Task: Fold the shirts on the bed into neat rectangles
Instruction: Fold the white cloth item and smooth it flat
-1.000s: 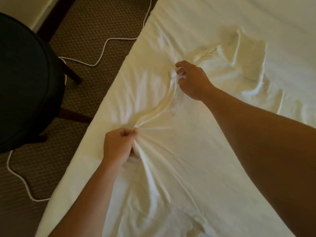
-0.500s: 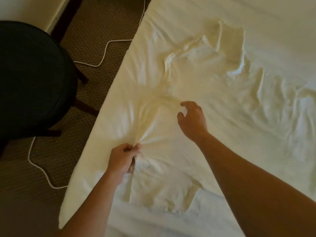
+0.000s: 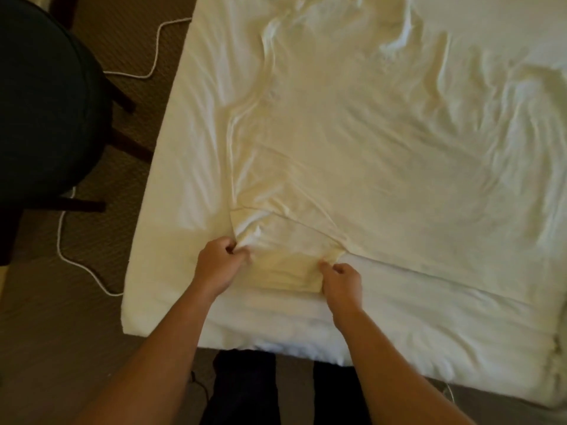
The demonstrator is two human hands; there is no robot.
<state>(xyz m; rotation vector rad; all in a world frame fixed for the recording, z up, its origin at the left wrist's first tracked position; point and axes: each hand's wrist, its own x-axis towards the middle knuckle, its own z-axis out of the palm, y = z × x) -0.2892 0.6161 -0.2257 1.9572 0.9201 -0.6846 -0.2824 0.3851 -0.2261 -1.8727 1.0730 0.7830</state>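
both hands (image 3: 219, 265) (image 3: 342, 282) pinch shirt (image 3: 352, 154) sleeve on bed (image 3: 171, 271).

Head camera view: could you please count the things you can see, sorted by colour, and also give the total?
Cream or white: 3, the shirt, the bed and the cable on the floor.
Dark: 1, the chair beside the bed.
Bare hands: 2, the left hand and the right hand, each pinching the shirt's sleeve.
Total: 6

Both bare forearms reach forward, converging. Left hand (image 3: 216, 265) with fingers curled, thumb and fingertips pinched together. Right hand (image 3: 340, 282), just beside it, knuckles up, fingers likewise curled in a pinch.
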